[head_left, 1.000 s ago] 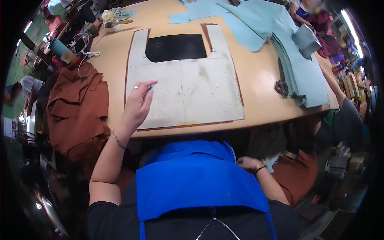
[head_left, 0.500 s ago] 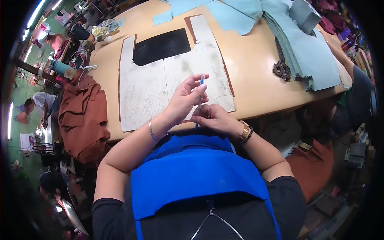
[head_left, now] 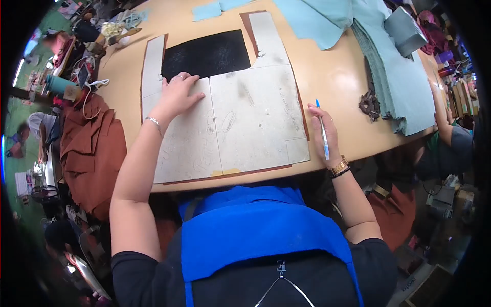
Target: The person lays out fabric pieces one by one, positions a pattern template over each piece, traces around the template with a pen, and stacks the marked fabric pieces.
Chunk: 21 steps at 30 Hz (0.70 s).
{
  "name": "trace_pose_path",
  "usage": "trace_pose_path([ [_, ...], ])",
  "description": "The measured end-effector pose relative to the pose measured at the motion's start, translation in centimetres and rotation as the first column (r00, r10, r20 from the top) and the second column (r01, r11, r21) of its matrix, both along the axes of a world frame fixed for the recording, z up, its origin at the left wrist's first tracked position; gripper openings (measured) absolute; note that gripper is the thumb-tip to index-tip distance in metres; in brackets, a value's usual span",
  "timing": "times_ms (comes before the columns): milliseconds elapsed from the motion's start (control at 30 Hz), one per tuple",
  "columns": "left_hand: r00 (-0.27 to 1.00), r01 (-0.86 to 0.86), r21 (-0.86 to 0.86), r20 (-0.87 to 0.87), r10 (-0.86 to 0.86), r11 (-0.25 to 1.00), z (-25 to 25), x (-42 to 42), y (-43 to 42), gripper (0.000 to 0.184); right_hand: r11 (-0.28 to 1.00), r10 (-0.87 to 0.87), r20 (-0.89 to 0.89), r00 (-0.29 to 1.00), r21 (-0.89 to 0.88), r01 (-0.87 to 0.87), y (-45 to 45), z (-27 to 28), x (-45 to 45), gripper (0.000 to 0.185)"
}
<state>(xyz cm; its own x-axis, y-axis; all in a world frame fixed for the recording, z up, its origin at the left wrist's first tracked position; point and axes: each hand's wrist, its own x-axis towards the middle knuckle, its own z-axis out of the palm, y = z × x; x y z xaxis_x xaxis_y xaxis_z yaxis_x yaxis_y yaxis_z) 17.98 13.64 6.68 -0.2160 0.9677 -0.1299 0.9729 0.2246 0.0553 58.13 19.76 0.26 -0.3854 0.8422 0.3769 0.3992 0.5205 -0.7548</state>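
Observation:
My left hand (head_left: 180, 97) lies with fingers spread on a white card pattern (head_left: 255, 117), its fingertips at the lower edge of a black panel (head_left: 209, 53). The pattern is U-shaped at the top and bears faint handwriting and pencil lines. Reddish-brown material (head_left: 247, 28) shows from under its edges. Just off the pattern's right side, my right hand (head_left: 331, 134) is closed around a pen (head_left: 324, 137) with a pale barrel and blue ends. The pen stands nearly upright across the palm, one end poking above the fingers.
Light blue sheets (head_left: 394, 77) are stacked at the table's right, with a grey-blue block (head_left: 405, 31) on top. A dark coiled item (head_left: 369, 105) lies beside them. Brown material (head_left: 94, 158) hangs in folds at the left. Another person's arm (head_left: 444, 110) is at the far right.
My hands have parted. The left has let go of the pen and moved up and left onto the pattern; the right has moved right, holding the pen. The view has shifted slightly.

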Motion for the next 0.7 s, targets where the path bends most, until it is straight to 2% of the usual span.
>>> trace_pose_path([
  [67,0.999,0.040,-0.051,-0.003,-0.040,0.998,1.0,0.0,0.0,0.050,0.999,-0.033,0.070,0.997,0.020,0.032,-0.6,0.7,-0.7,0.025],
  [100,0.999,0.051,-0.063,-0.006,-0.051,0.997,1.3,-0.2,0.3,0.051,0.997,-0.001,0.166,0.986,0.074,-0.011,-0.6,1.2,-0.6,0.031],
  [200,0.996,0.084,-0.004,-0.023,-0.084,0.996,0.8,-0.8,0.1,0.051,0.998,0.034,0.224,0.974,0.052,-0.046,-0.4,1.7,-0.7,0.036],
  [267,0.994,0.100,-0.028,-0.049,-0.101,0.995,0.9,-0.6,-0.2,0.052,0.997,0.039,0.268,0.963,0.054,-0.056,-0.8,1.8,-0.6,0.038],
  [400,0.987,0.100,-0.013,-0.127,-0.101,0.995,0.6,-0.1,-0.4,0.051,0.992,0.033,0.283,0.959,0.106,-0.066,-0.6,1.8,-0.8,0.039],
  [533,0.977,0.108,0.092,-0.196,-0.089,0.990,-1.0,0.0,-0.9,0.050,0.988,0.036,0.254,0.966,0.137,-0.073,-1.0,1.7,-0.6,0.035],
  [567,0.984,0.105,0.104,-0.155,-0.088,0.989,-0.5,0.0,-1.5,0.052,0.992,0.048,0.202,0.978,0.107,-0.071,-1.1,1.6,-0.6,0.033],
  [667,0.997,-0.060,0.364,-0.013,0.069,0.930,-2.3,-3.3,-5.0,0.052,0.995,0.047,0.164,0.985,0.076,-0.060,-1.1,0.7,-0.3,0.034],
  [700,0.990,-0.142,0.406,0.070,0.124,0.903,-3.0,-5.3,-6.6,0.052,0.988,0.038,0.171,0.984,0.143,-0.063,-1.2,0.8,-0.2,0.032],
])
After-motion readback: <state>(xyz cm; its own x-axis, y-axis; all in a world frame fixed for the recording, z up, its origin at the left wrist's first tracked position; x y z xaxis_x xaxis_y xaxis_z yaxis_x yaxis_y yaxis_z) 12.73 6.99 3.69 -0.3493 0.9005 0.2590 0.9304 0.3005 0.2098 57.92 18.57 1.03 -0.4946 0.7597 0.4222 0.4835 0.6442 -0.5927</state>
